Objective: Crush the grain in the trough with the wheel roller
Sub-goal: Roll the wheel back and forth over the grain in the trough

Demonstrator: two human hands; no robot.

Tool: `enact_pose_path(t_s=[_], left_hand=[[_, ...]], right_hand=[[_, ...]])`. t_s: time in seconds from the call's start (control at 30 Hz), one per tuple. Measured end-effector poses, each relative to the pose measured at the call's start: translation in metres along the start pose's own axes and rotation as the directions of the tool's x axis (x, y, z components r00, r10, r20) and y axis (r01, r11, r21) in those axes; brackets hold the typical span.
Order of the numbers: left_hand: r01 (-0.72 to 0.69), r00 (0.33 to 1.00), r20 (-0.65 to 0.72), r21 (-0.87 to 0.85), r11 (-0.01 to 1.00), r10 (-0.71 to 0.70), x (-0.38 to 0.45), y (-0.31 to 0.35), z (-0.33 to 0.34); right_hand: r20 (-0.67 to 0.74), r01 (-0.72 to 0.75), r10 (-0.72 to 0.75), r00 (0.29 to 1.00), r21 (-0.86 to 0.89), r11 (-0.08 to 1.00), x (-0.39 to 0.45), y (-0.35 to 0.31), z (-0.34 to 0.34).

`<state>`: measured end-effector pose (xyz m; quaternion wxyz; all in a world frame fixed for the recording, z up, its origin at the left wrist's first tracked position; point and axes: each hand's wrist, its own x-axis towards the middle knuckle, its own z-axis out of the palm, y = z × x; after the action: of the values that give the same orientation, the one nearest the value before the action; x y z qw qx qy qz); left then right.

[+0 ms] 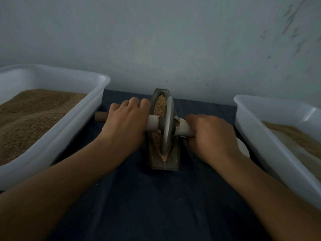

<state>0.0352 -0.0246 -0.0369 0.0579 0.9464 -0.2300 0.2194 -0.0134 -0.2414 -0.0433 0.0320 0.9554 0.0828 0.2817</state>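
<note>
Hands (126, 119) (211, 134) grip wheel roller (167, 126) standing in trough (157, 164)

Left hand (126, 121) fingers curled, right hand (211, 136) fingers curled, forearms extended

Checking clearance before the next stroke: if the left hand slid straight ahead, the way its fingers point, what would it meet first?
Likely nothing before the wall. The left hand grips the roller handle beside the trough; depth is unclear.

Dull metal wheel roller (167, 126), seemingly
</note>
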Motion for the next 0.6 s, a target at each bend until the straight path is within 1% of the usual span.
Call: enact_pose_path(t_s=[0.07, 0.17, 0.27, 0.33, 0.43, 0.53, 0.6], left_hand=[[-0.013, 1.000, 0.003, 0.012, 1.000, 0.013, 0.003, 0.000, -0.003], [-0.002, 0.999, 0.054, 0.046, 0.999, 0.000, 0.010, 0.002, -0.005], [-0.027, 0.998, 0.065, 0.164, 0.986, 0.017, 0.023, 0.005, -0.001], [-0.050, 0.996, 0.085, 0.209, 0.977, 0.032, 0.033, 0.007, 0.003], [-0.052, 0.989, 0.149, 0.192, 0.980, 0.023, 0.049, 0.002, 0.009], [-0.010, 0.981, 0.192, 0.141, 0.990, -0.018, 0.061, -0.008, 0.019], [0.016, 0.978, 0.205, 0.123, 0.992, -0.041, 0.068, -0.014, 0.026]], right_hand=[[0.006, -0.013, 0.013, 1.000, -0.001, 1.000, -0.002, 0.001, -0.001], [0.057, -0.049, 0.048, 0.997, 0.002, 0.999, -0.002, 0.001, 0.006], [0.151, -0.106, 0.099, 0.984, 0.043, 0.993, 0.004, 0.006, 0.021], [0.194, -0.137, 0.122, 0.973, 0.065, 0.988, 0.011, 0.011, 0.031], [0.191, -0.122, 0.112, 0.975, 0.045, 0.991, 0.026, 0.018, 0.044], [0.196, -0.089, 0.091, 0.976, -0.023, 0.996, 0.049, 0.023, 0.054], [0.224, -0.084, 0.093, 0.970, -0.049, 0.995, 0.068, 0.027, 0.061]])
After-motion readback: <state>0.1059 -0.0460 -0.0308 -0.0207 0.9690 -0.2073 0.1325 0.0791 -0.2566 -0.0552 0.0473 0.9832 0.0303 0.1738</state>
